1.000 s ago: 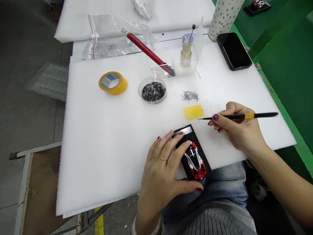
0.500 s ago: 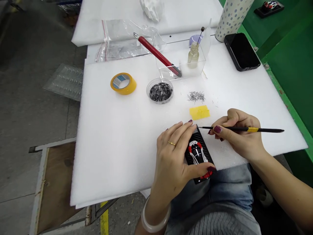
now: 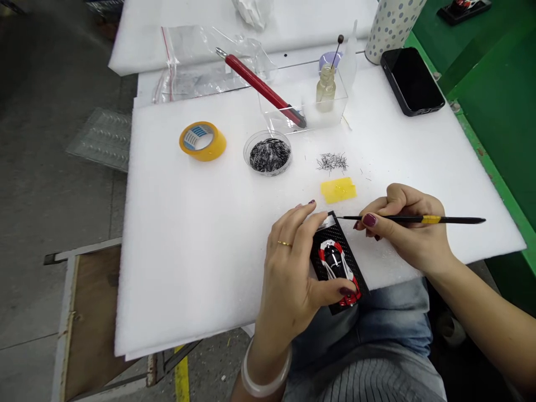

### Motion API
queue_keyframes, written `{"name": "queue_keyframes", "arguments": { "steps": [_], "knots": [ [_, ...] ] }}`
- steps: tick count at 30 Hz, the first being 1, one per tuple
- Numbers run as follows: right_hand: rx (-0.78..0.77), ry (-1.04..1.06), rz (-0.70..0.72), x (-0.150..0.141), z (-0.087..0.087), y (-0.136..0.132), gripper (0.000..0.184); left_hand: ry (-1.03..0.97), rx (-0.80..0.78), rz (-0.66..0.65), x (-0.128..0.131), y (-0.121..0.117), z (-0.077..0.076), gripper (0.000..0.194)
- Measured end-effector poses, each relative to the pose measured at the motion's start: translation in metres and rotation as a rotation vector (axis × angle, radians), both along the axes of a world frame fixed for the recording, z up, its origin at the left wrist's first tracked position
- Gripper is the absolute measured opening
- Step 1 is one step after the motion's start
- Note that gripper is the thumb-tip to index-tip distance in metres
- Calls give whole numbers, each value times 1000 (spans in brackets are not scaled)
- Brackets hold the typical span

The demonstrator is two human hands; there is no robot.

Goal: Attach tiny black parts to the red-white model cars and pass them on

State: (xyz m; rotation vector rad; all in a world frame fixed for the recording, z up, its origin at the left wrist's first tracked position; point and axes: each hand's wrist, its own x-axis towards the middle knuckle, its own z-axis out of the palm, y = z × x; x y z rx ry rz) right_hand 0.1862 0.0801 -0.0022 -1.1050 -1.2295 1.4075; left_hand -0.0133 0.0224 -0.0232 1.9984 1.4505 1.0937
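In the head view, a white, red and black model car (image 3: 336, 261) sits on a black patterned base (image 3: 354, 262) at the foam sheet's front edge. A small silver plate (image 3: 327, 223) is at the base's far end. My left hand (image 3: 291, 268) steadies the base, index finger by the silver plate and thumb over the car's red end; its other fingers are spread. Pinched in my right hand (image 3: 408, 226) is a thin black paintbrush (image 3: 456, 220) with a yellow band, its fine tip at the base's far corner beside the silver plate.
Beyond my hands lie yellow tape pieces (image 3: 338, 190), loose black fibres (image 3: 332, 162) and a clear dish (image 3: 268, 153) of them. Farther off are a tape roll (image 3: 215, 146), a red utility knife (image 3: 259, 84), a glass bottle (image 3: 325, 89) in a clear box, and a phone (image 3: 412, 81).
My left hand has shifted slightly left, baring more of the silver plate and drawing its thumb back from the base's edge. The brush tip stays by the corner. The view has shifted slightly.
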Motion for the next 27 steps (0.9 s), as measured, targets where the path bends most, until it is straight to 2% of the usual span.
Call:
{"name": "queue_keyframes", "arguments": {
  "steps": [4,8,12,15,22,27],
  "knots": [
    [30,-43,-122,3,-2,4,37,45,19,2,-7,-5,1,84],
    [69,-140,-247,3,-4,11,38,262,1,-146,-15,-13,1,103],
    [95,-208,-271,-1,-6,15,40,439,-12,-210,-16,-15,2,121],
    [111,-230,-277,-3,-8,16,40,489,-12,-227,-15,-14,3,133],
    [108,-254,-269,-1,-10,15,36,484,-18,-228,-13,-12,3,137],
    [96,-288,-271,-2,-10,15,40,483,-37,-242,-14,-12,2,124]
  ]
}}
